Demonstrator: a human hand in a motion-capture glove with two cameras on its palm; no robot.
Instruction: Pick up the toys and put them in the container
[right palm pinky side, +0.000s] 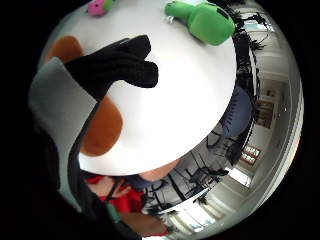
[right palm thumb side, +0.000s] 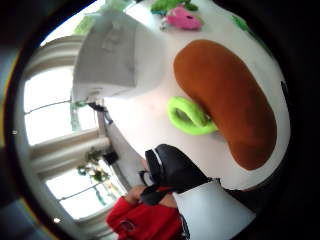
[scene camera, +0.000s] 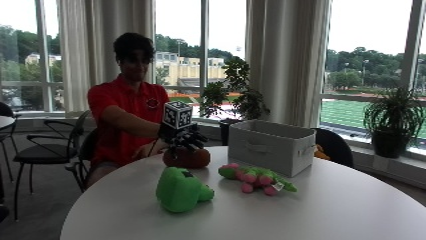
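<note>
- Gloved right hand (scene camera: 184, 138) hovers just above the round brown plush toy (scene camera: 187, 158) on the round white desk (scene camera: 333, 210), fingers spread and relaxed, holding nothing.
- Green plush toy (scene camera: 180, 190) and pink-and-green plush toy (scene camera: 256, 179) lie nearer the front edge.
- Grey fabric container (scene camera: 271, 146) sits beside them.
</note>
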